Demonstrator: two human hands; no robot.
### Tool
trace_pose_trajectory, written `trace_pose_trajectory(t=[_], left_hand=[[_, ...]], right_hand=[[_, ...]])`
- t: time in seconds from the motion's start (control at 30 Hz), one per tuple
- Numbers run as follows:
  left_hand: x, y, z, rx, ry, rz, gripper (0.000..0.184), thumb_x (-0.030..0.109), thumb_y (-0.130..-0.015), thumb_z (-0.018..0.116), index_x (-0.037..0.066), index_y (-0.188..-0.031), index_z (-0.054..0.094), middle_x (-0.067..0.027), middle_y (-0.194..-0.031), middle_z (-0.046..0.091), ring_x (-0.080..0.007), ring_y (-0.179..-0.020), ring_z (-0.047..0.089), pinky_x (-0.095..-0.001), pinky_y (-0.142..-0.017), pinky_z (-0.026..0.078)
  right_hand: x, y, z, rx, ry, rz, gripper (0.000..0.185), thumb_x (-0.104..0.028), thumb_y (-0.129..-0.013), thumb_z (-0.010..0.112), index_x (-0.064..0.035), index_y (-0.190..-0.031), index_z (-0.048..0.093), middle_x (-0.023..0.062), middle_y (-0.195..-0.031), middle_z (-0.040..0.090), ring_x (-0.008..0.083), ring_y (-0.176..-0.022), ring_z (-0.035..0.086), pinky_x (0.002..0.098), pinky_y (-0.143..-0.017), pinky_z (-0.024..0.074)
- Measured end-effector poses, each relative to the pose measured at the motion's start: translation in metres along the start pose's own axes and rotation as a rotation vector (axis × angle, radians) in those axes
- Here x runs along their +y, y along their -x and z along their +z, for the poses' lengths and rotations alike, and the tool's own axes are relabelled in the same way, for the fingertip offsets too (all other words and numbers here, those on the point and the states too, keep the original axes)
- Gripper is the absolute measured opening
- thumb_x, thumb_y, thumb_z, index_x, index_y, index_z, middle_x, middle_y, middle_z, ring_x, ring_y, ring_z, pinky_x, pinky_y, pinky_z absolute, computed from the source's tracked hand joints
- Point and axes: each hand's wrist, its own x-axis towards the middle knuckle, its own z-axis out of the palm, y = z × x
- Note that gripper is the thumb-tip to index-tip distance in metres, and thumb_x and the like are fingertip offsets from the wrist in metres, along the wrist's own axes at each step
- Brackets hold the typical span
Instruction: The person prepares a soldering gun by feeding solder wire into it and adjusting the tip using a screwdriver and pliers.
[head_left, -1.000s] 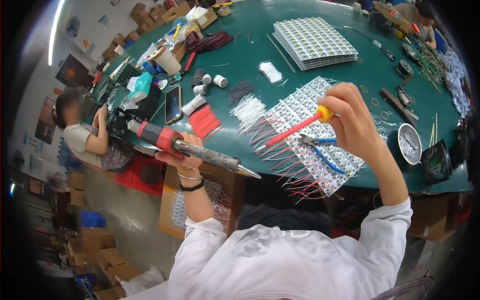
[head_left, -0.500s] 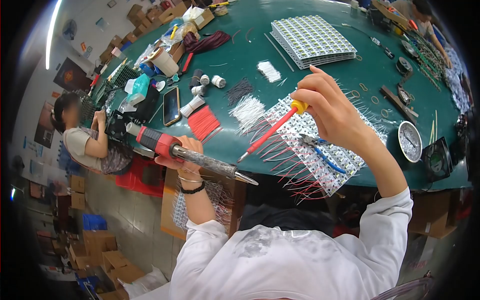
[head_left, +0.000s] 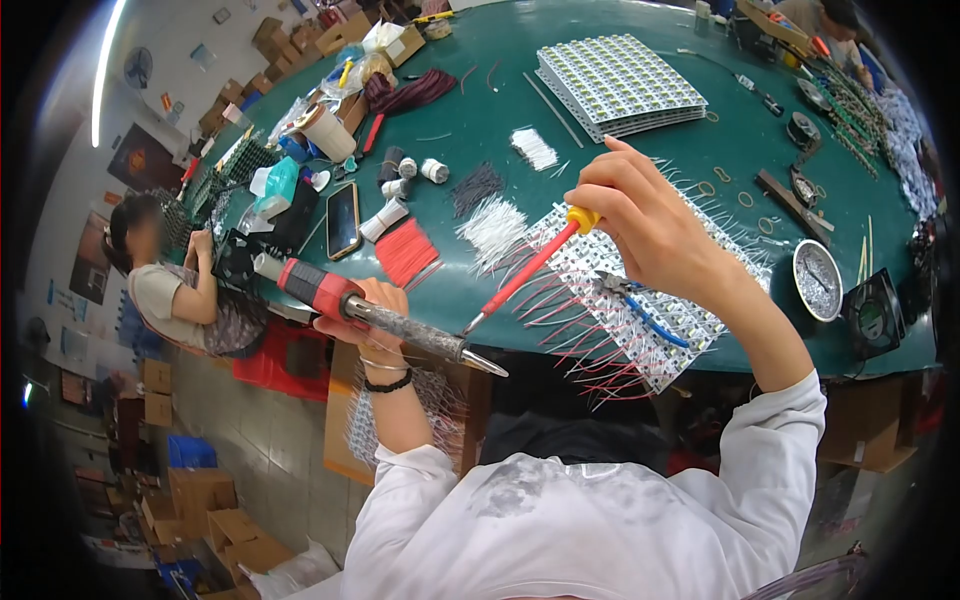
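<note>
Soldering iron [head_left: 405, 325], head view: I see it at the near edge of the green table [head_left: 470, 130], metal tip pointing right. Left hand [head_left: 378, 302]: closed around the red-and-black handle. Right hand [head_left: 645, 225]: fingers clamped on the yellow end of a red screwdriver [head_left: 525, 271], its tip by the iron's barrel; I cannot tell whether they touch. Both hands stand apart. Blue-handled pliers [head_left: 655, 320] rest on the wired panel [head_left: 588, 264].

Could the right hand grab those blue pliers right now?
Probably, though not freely: the right hand is holding a screwdriver, so its fingers are taken. The pliers lie on the board, close to that hand in this view, and their lower handle looks uncovered.
</note>
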Motion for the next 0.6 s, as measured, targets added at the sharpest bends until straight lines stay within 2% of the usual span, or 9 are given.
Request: trace_pose_trajectory(t=[0.23, 0.5, 0.6], left_hand=[[-0.001, -0.004, -0.003, -0.122, 0.082, -0.035, 0.074, 0.063, -0.07, 0.061, -0.009, -0.087, 0.057, -0.0033, -0.051, 0.051, -0.0096, -0.03, 0.043, -0.0217, -0.028, 0.033], [0.0, -0.004, -0.003, -0.161, 0.1, -0.063, 0.071, 0.061, -0.072, 0.06, -0.009, -0.087, 0.057, -0.0032, -0.049, 0.051, -0.011, -0.029, 0.043, -0.0231, -0.027, 0.034], [0.001, -0.003, -0.001, -0.13, 0.084, -0.048, 0.07, 0.06, -0.074, 0.058, -0.008, -0.088, 0.057, -0.0031, -0.047, 0.05, -0.0106, -0.027, 0.042, -0.0232, -0.026, 0.033]], right_hand=[[0.001, -0.005, 0.003, 0.006, -0.003, -0.025, 0.041, 0.01, -0.062, 0.059, -0.0058, -0.099, 0.051, 0.0099, -0.094, 0.05, 0.0289, -0.093, 0.047, 0.0451, -0.094, 0.036], [-0.001, -0.017, -0.01, -0.167, -0.021, -0.015, 0.05, 0.009, -0.058, 0.062, -0.012, -0.103, 0.053, 0.0087, -0.095, 0.051, 0.0279, -0.093, 0.047, 0.0372, -0.082, 0.0427], [0.002, -0.019, -0.011, -0.136, -0.017, -0.04, 0.055, 0.01, -0.054, 0.064, -0.0104, -0.104, 0.053, 0.0082, -0.095, 0.051, 0.0262, -0.094, 0.047, 0.0352, -0.079, 0.0448]])
